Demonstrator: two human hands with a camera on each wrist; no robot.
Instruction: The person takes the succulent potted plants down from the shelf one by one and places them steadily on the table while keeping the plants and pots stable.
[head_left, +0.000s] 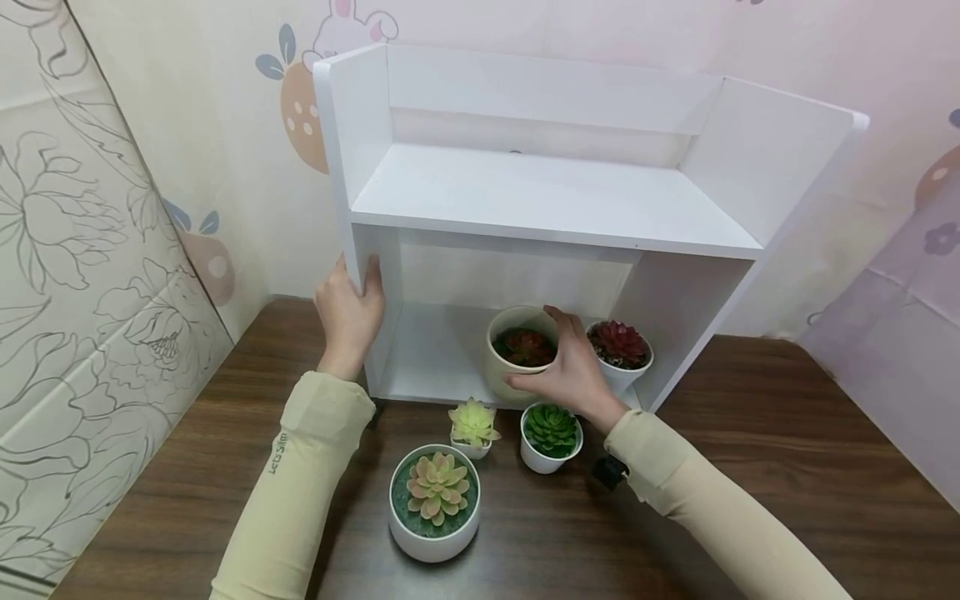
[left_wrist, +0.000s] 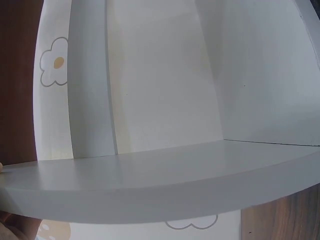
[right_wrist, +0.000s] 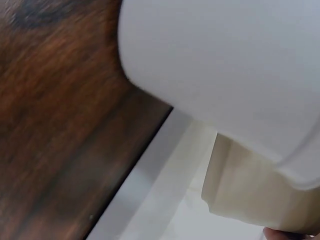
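A white two-tier shelf (head_left: 555, 196) stands on the brown wooden table. My left hand (head_left: 350, 308) grips its left side panel (left_wrist: 150, 195), thumb on the inner face. In the left wrist view only a bit of that hand shows, at the lower left. My right hand (head_left: 573, 367) holds a cream pot (right_wrist: 255, 190) with a dark red-green succulent (head_left: 527, 346) by its rim, at the lower compartment's front. Whether the pot's base touches the board cannot be told. Right of it, a white pot with a burgundy succulent (head_left: 621, 343) stands inside the lower compartment.
Before the shelf stand a small pale-green succulent (head_left: 473, 423), a dark-green succulent (head_left: 551, 429) in a white pot (right_wrist: 225, 65), and a larger white bowl (head_left: 435, 546) with a peach-tipped succulent. The wooden table (head_left: 787, 467) extends to both sides; patterned wall coverings rise behind.
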